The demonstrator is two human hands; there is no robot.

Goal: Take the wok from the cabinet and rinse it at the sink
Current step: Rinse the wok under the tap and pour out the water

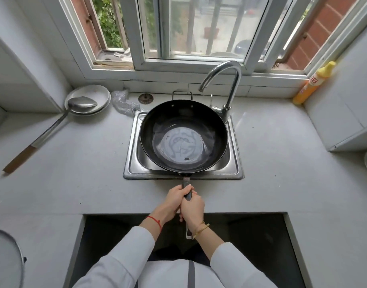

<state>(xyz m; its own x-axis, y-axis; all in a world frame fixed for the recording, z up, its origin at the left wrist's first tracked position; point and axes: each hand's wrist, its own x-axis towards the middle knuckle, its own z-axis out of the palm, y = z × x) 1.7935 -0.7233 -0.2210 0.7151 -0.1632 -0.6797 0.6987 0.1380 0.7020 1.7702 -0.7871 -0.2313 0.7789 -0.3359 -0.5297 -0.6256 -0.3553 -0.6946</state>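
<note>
Black wok point(183, 135) with swirled grey film in its base, in the steel-grey sink point(130, 163). Left of the sink, white plates point(99, 94); right, a yellow-orange bottle point(313, 84).

Wok point(183, 134): dark metal, glossy, wet sheen inside. Sink point(132, 154) & tap point(233, 84): shiny steel, polished. Table point(74, 173): pale stone-like, smooth, matt. Ladle point(83, 103): dull metal bowl, wood handle end. Plates point(99, 93): white glazed. Bottle point(312, 84): yellow plastic, glossy.

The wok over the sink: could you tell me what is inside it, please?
The wok holds a shallow pool of water, with one small dark speck. The sink basin beneath is mostly covered.
</note>
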